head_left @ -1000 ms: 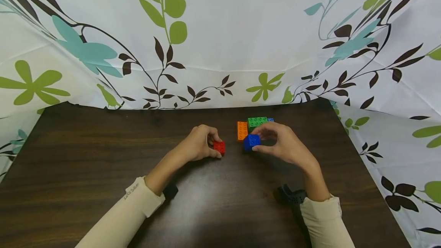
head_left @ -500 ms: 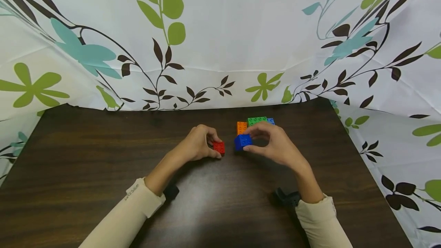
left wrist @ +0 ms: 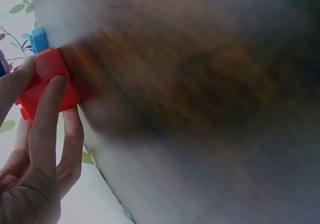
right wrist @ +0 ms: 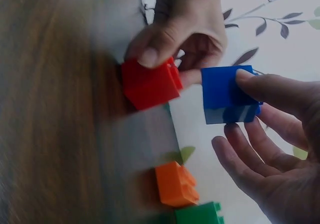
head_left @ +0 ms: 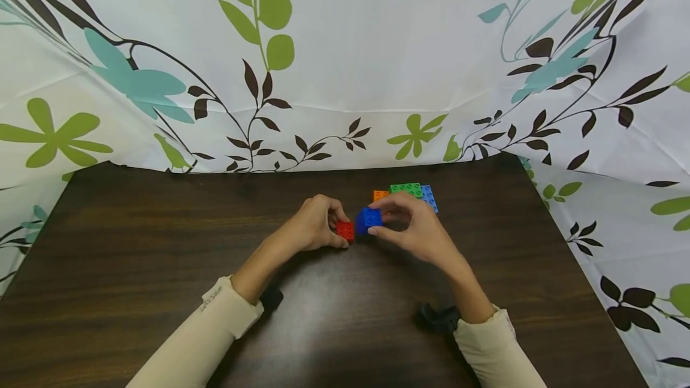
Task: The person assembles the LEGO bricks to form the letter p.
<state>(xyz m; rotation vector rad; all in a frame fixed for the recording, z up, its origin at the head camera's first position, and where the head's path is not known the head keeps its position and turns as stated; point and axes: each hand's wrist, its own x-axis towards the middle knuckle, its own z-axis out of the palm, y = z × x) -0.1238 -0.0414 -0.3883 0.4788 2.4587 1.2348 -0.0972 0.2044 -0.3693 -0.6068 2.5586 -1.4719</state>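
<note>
- Fingers: the left hand (head_left: 311,224) pinches a red brick (head_left: 345,232), the right hand (head_left: 419,227) a blue brick (head_left: 369,220); a narrow gap parts them.
- The table (head_left: 162,250) runs wider to the left than to the right.
- Just past the right hand, an orange brick (head_left: 380,194), green brick (head_left: 406,189) and light-blue brick (head_left: 429,198) sit short of the far edge.
- Patterned cloth (head_left: 399,47) hangs behind.

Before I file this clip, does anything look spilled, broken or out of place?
Nothing stands out. The left hand holds a red block, the right hand a dark blue block; both look whole. The orange block, green block and light blue block sit close together, with no visible damage.
</note>
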